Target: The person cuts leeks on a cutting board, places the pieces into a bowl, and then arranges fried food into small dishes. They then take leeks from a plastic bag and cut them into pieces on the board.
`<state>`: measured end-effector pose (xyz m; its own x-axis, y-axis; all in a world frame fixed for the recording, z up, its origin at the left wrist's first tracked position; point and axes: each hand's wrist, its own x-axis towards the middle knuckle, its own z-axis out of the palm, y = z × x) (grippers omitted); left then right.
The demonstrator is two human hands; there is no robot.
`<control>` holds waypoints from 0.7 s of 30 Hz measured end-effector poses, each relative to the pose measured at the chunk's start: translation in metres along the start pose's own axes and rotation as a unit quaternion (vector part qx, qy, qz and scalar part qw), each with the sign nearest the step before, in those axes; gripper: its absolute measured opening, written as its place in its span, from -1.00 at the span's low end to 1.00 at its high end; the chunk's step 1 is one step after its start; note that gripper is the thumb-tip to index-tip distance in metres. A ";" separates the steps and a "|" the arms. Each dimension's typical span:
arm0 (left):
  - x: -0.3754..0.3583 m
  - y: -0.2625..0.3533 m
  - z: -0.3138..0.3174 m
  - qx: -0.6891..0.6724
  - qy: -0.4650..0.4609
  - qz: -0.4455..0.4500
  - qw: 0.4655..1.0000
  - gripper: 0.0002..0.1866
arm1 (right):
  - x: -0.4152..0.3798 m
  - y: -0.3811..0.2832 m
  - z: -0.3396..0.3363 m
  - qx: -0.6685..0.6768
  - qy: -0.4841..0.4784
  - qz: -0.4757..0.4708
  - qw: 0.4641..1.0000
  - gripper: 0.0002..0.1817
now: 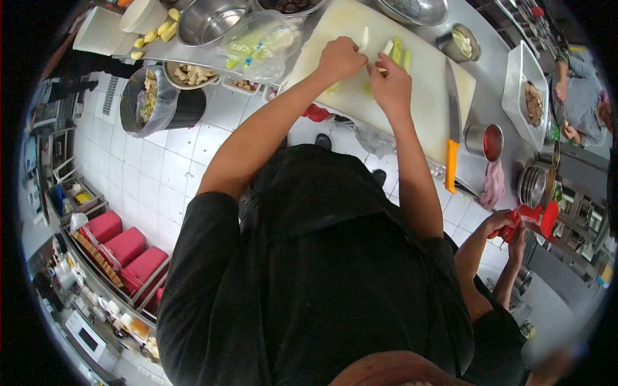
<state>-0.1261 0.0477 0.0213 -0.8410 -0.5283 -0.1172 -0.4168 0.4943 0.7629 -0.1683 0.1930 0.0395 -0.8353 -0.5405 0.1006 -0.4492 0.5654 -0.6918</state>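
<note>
Over the white cutting board [425, 77], my left hand [342, 59] is closed with curled fingers, and a thin whitish vegetable strip [365, 38] sticks up from its fingertips. Close beside it, my right hand [391, 80] is pinched at a pale-tipped vegetable stick [387, 47]; its fingers partly hide the stick. Light green vegetable sticks [397, 48] lie just beyond the right hand. More green shows between and below the hands, partly covered. A knife [452, 122] with an orange handle lies along the board's right side, apart from both hands.
A plastic bag of greens [261, 45] and a metal bowl [209, 22] stand left of the board. To the right are a metal pot [479, 141] and a white basket [524, 96]. A lined bin [154, 106] stands on the floor. Another person's hands [508, 228] hold red peppers.
</note>
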 end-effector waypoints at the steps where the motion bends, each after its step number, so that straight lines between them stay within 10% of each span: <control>1: -0.001 -0.002 -0.005 -0.046 -0.001 -0.015 0.999 -0.64 | 0.005 -0.005 0.003 0.114 -0.024 0.057 0.992 -0.62; 6: -0.009 -0.018 -0.023 -0.202 -0.079 0.027 0.976 -0.68 | 0.028 -0.012 0.013 0.400 -0.167 0.160 0.887 -0.69; 21: 0.016 -0.020 -0.027 0.059 -0.021 0.071 0.996 -0.52 | 0.035 -0.004 -0.046 0.276 -0.013 0.222 0.935 -0.85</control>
<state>-0.1220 0.0107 0.0218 -0.9066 -0.4199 -0.0414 -0.3285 0.6411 0.6936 -0.2105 0.2004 0.0784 -0.8889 -0.3486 -0.2971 0.1786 0.3336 -0.9257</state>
